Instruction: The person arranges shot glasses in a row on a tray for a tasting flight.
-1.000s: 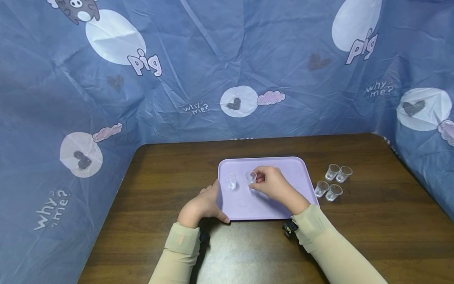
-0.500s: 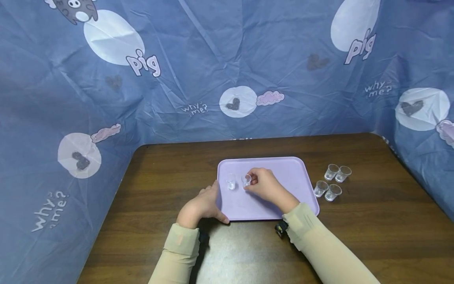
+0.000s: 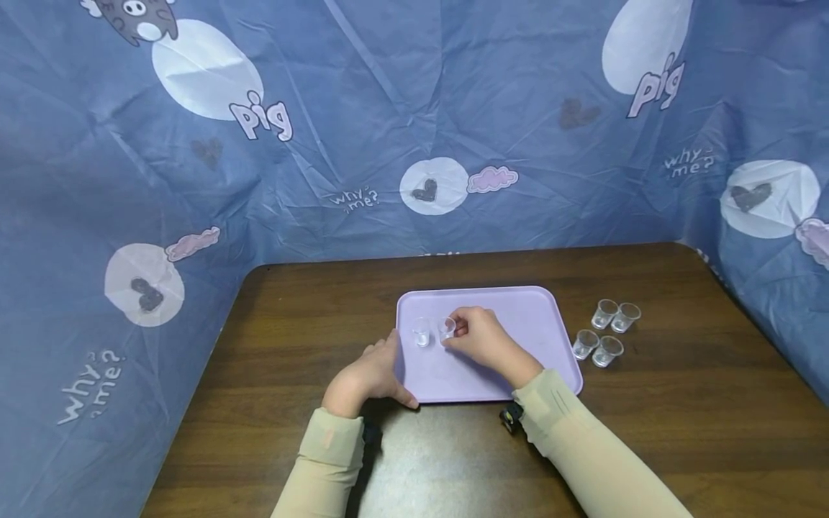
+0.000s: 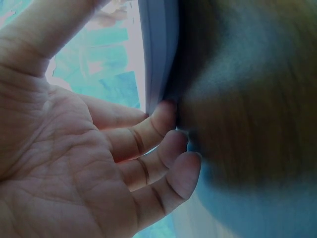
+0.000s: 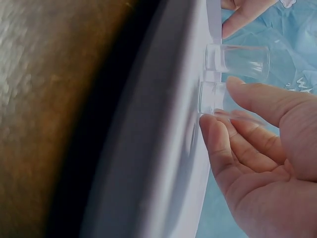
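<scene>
A lilac tray (image 3: pixel 499 374) lies on the table, with two small clear shot glasses upright on its left half. My right hand (image 3: pixel 487 338) pinches the right-hand shot glass (image 3: pixel 446 328) between thumb and fingers. In the right wrist view the base of this shot glass (image 5: pixel 205 97) is at the tray surface. Close to its left stands the other shot glass (image 3: pixel 422 332), apart from my fingers. My left hand (image 3: pixel 369 375) rests at the tray's left side, its thumb by the near-left corner. In the left wrist view, the loosely bent fingertips (image 4: pixel 184 173) meet the tray's edge (image 4: pixel 157 54).
Several more clear shot glasses (image 3: pixel 607 351) stand grouped on the brown wooden table (image 3: pixel 680 403), right of the tray. A blue printed cloth (image 3: pixel 363 144) hangs behind the table and along both sides.
My right hand has moved a little left with its shot glass, bringing it nearer the other glass on the tray. The left hand has stayed at the tray's side.
</scene>
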`<state>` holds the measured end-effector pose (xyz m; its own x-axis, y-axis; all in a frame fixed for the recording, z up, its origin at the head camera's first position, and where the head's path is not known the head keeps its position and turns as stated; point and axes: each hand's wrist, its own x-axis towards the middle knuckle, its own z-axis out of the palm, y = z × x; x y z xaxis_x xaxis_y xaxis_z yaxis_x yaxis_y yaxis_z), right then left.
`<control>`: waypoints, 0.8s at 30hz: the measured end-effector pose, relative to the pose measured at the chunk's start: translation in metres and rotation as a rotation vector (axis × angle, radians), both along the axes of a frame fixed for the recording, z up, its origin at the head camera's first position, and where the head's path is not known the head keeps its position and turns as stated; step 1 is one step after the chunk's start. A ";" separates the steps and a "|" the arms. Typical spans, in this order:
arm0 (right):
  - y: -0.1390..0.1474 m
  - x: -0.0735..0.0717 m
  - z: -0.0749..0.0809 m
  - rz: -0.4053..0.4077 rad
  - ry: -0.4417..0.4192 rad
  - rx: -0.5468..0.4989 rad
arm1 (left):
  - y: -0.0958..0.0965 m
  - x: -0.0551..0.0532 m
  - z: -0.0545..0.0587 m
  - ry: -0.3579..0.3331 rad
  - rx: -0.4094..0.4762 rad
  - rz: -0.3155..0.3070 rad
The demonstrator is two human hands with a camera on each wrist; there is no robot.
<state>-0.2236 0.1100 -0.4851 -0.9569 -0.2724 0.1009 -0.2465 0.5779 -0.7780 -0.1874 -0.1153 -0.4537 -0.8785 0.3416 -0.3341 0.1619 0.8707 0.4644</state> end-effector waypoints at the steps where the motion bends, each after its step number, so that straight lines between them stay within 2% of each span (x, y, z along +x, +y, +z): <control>1: 0.000 0.000 0.000 0.000 0.002 -0.001 | 0.000 0.000 0.000 0.003 -0.001 -0.001; 13: 0.009 0.005 0.010 -0.007 -0.053 -0.029 | 0.000 -0.001 -0.003 0.008 0.001 -0.005; 24: 0.040 0.021 0.035 -0.032 0.042 -0.033 | 0.001 0.000 0.001 -0.001 0.014 -0.003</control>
